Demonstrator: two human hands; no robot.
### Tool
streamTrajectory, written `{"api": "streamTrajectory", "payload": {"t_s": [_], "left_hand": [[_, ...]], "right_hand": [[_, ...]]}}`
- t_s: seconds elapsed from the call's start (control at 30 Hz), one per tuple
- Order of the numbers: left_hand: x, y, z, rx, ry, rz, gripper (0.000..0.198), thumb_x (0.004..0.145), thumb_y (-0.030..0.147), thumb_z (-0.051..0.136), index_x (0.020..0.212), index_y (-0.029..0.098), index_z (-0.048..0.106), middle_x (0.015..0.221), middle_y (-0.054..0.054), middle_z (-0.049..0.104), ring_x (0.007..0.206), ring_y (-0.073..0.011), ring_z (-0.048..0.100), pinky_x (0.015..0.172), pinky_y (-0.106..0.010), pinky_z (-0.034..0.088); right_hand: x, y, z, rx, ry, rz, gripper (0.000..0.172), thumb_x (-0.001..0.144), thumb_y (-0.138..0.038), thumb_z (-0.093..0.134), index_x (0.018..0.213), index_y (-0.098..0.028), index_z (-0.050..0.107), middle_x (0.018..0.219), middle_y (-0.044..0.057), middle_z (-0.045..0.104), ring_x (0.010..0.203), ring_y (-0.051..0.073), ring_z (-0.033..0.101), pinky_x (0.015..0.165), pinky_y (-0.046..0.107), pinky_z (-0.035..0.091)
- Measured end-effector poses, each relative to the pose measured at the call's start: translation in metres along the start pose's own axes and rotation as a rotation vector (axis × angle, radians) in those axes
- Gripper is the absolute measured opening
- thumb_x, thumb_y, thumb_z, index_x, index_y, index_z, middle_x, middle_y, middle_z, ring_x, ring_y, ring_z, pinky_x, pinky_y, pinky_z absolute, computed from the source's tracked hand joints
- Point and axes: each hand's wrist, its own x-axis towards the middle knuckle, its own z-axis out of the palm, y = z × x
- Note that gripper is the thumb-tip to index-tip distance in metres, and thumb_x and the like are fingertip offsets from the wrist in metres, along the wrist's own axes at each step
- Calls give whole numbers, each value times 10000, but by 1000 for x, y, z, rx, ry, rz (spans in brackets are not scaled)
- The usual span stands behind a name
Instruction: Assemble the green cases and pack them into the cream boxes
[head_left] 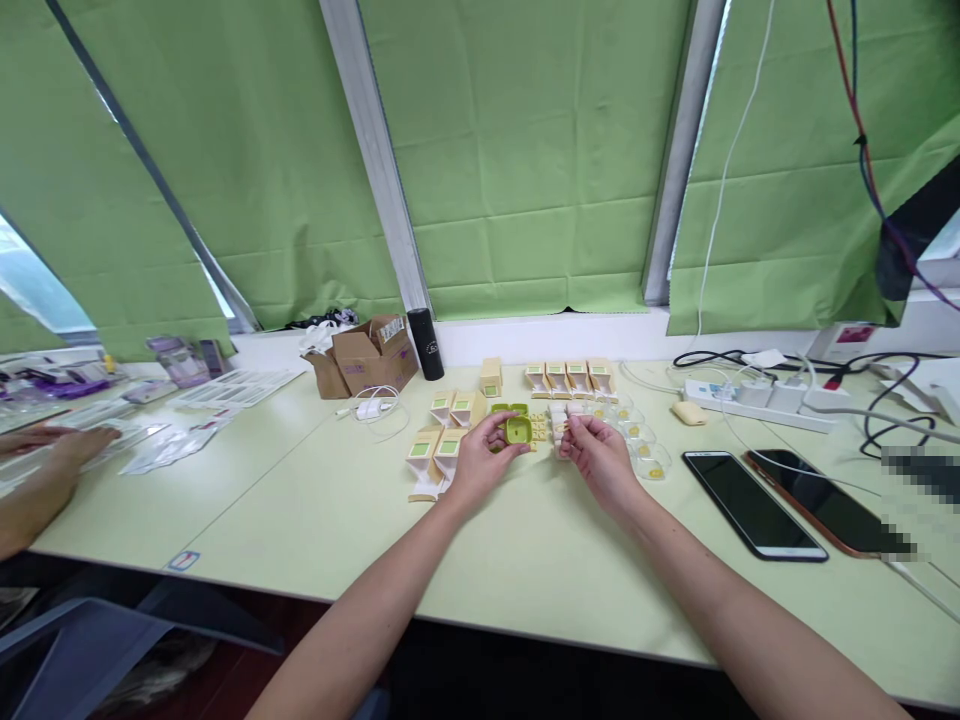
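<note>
My left hand [480,458] is closed around a small green plastic case [517,430], held just above the pale green table [315,500]. My right hand [596,452] pinches a small whitish piece [562,437] beside it. Cream boxes with green labels [439,452] stand left of my left hand, and a row of similar boxes [570,377] stands behind. Clear plastic trays holding small yellow parts [641,440] lie right of my right hand.
Two phones [757,505] lie on the right, with a power strip [765,402] and cables behind them. An open cardboard box [367,358], a black cylinder [425,343] and a white charger [370,407] sit at the back left. Another person's hand [56,450] rests far left among packaged items.
</note>
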Motion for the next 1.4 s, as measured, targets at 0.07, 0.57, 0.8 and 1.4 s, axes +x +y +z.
{"api": "streamTrajectory", "payload": {"t_s": [0.07, 0.57, 0.8, 1.4], "left_hand": [[0, 1, 1, -28, -6, -26, 585, 710, 214, 908, 1263, 188, 722, 1038, -70, 799, 917, -209, 772, 875, -363, 646], [-1, -8, 1, -74, -50, -49, 567, 718, 202, 916, 1249, 187, 715, 1185, -100, 779, 1017, -217, 764, 942, -365, 627], [-3, -3, 2, -47, -72, -4, 541, 759, 128, 849, 1275, 187, 701, 1239, -109, 767, 1052, -215, 757, 977, -370, 613], [-5, 2, 3, 23, -83, 44, 519, 779, 131, 832, 1275, 213, 700, 1277, -101, 761, 1075, -227, 759, 988, -381, 609]], "right_hand": [[1, -2, -1, 35, 9, 48, 495, 642, -584, 979, 740, -201, 681, 637, -15, 617, 556, 128, 551, 523, 278, 518], [0, -6, 0, 154, 43, 142, 506, 560, -500, 1041, 691, -175, 676, 591, -31, 612, 520, 92, 541, 491, 219, 478], [-3, -3, 2, 46, -36, 58, 554, 564, -491, 1030, 914, -177, 737, 755, 27, 750, 659, 154, 699, 612, 273, 588], [-5, 4, 5, -244, -90, -171, 424, 690, -490, 917, 946, -222, 711, 746, -9, 653, 650, 180, 674, 596, 341, 617]]}}
